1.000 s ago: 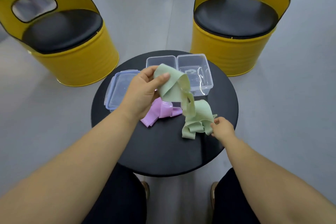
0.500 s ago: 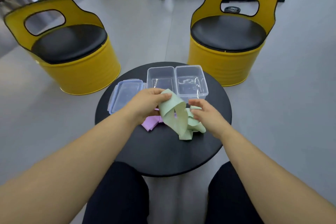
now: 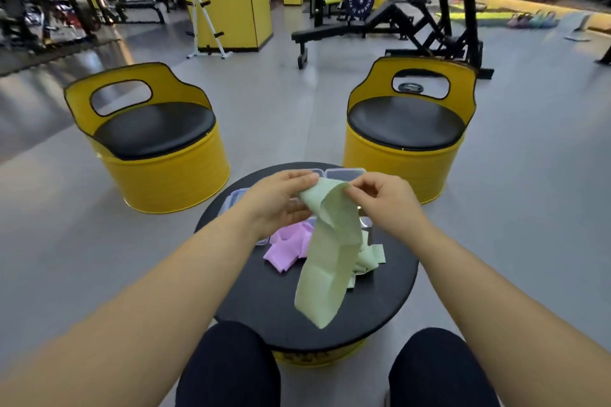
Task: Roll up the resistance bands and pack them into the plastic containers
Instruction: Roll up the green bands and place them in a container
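The green band dangles loose below the fingers; unsteadied, it may twist and roll crooked. It is a flat, creased, matte strip, its tail heaped on the surface beside the pink band. Left hand and right hand each pinch its top; containers sit just beyond.
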